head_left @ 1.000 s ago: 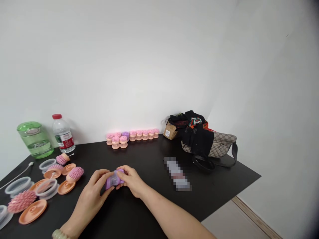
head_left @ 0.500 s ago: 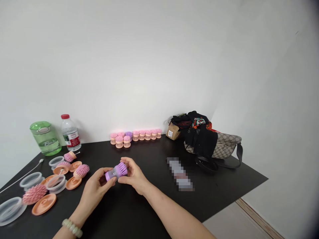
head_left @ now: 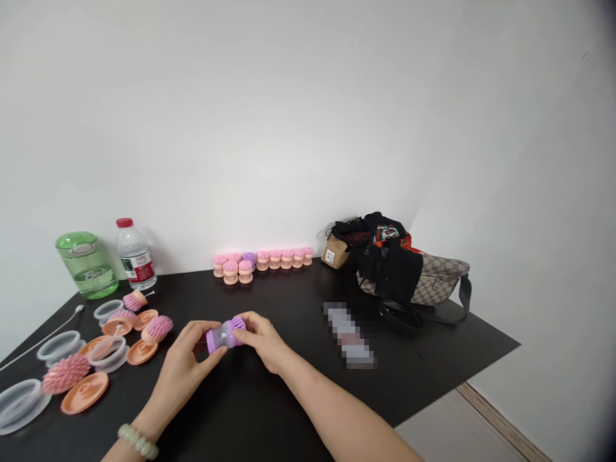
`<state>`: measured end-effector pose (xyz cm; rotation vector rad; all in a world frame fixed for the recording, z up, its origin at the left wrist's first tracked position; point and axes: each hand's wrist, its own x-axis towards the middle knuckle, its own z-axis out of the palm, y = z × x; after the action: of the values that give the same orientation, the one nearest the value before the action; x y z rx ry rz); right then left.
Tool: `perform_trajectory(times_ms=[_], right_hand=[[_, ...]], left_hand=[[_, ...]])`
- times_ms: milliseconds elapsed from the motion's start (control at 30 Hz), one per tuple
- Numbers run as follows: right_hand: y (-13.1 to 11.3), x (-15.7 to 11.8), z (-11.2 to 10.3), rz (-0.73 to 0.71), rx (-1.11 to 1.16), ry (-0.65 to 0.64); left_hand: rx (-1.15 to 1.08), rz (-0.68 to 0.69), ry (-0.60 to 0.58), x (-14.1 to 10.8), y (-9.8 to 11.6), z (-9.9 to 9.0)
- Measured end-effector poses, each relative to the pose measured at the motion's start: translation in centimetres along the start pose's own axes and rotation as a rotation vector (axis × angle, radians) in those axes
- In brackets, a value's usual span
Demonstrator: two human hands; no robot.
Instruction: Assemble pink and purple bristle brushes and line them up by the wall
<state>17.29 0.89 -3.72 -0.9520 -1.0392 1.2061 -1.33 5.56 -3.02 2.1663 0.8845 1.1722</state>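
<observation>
We face a table [head_left: 447, 353] set against a wall [head_left: 269, 128]. Along its back edge runs a row of brushes [head_left: 262, 260]; to their right sit a box [head_left: 335, 251] and a bag [head_left: 433, 282] (a black cloth [head_left: 392, 269] lies over the bag). Back left stand a jar [head_left: 86, 266] and a bottle [head_left: 135, 256], with loose brush parts [head_left: 84, 393] before them. Front centre, a brush [head_left: 226, 333] sits between the left hand [head_left: 180, 372] and right hand [head_left: 264, 343].

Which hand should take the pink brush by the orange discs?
Left, probably: the left hand sits nearer the pink brush, though it and the right hand both hold the purple brush.
</observation>
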Motion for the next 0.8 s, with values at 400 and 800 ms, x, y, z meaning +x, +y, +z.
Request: perform_trajectory(times_ms=[400, 800], right_hand=[[-0.4, -0.1, -0.1, 0.014, 0.02, -0.002], [-0.4, -0.2, -0.1, 0.05, -0.028, -0.031]], left_hand=[[0.011, 0.004, -0.021, 0.1, 1.1, -0.3], [0.019, 0.007, -0.048, 0.1, 1.3, -0.4]])
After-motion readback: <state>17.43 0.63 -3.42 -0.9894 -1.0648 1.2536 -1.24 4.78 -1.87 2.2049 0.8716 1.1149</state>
